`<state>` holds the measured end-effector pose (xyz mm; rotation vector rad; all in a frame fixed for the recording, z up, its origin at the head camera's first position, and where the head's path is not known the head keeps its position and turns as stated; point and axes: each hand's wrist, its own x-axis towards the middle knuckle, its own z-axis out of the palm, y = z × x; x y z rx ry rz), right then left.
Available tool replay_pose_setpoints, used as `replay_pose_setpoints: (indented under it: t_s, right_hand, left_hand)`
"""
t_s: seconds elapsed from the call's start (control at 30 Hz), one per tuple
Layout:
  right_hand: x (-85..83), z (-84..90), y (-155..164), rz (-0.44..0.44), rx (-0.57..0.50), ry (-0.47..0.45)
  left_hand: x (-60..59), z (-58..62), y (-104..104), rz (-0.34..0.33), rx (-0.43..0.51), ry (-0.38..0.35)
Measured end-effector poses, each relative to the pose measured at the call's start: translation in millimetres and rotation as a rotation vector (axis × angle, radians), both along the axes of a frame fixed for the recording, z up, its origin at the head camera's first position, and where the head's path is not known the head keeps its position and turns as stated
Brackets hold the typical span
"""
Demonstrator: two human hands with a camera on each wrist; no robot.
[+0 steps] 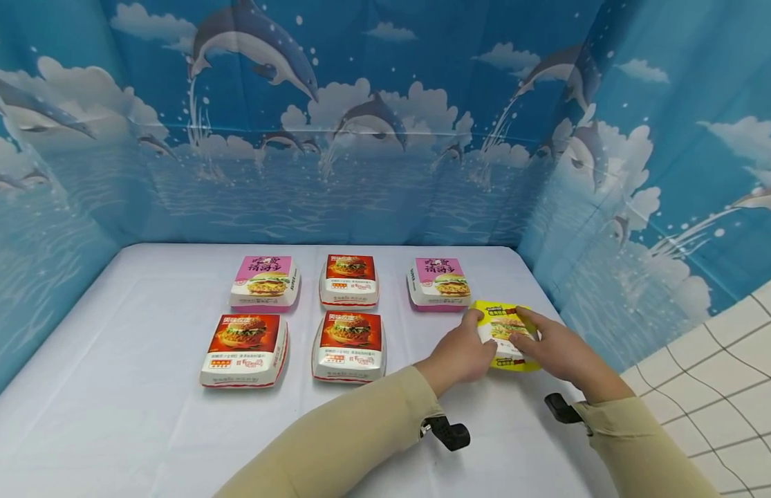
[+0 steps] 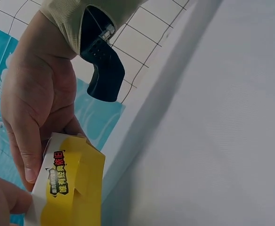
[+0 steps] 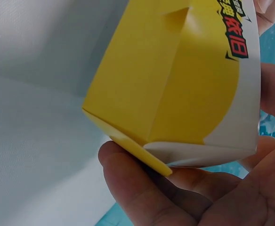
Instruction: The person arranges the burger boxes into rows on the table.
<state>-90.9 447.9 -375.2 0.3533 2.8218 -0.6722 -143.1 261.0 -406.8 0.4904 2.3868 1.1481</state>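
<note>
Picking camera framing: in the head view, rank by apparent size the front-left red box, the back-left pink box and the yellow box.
1. Front-left red box, nearest.
2. Back-left pink box.
3. Yellow box, though both hands cover much of it, so unsure.

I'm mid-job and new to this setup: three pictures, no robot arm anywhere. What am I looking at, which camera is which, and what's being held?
There is no machine here: a person works with two bare hands. The wide picture comes from a camera on the person's head, looking down at a white-covered table. The two close-ups come from small cameras strapped to each wrist.

On the table lie five closed cardboard burger boxes in two rows: a pink-topped box, a red-topped box and another pink-topped box at the back, two red-topped boxes in front.

Both the left hand and the right hand grip a sixth box, the yellow-and-white cardboard burger box, at the front right. Whether it rests on the table is unclear.
</note>
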Motion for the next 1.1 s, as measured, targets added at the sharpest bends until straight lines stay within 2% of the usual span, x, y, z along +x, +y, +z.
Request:
replay_pose_setpoints:
  t_s: [0.63,0.83,1.1]
  right_hand:
    - [-7.3,-1.4,-18.3,0.004,0.034,-0.006]
    - [-9.0,-2.6,-23.4,0.013,0.035,-0.009]
    - [-13.8,-5.4,-30.5,0.031,0.040,0.001]
  left_hand:
    - [1.9,-2.8,-16.3,0.018,-0.043,0.013]
    - [2.3,-2.7,-23.1,0.020,-0.039,-0.003]
    - [0.5,-2.9,-34.1,0.000,-0.033,0.012]
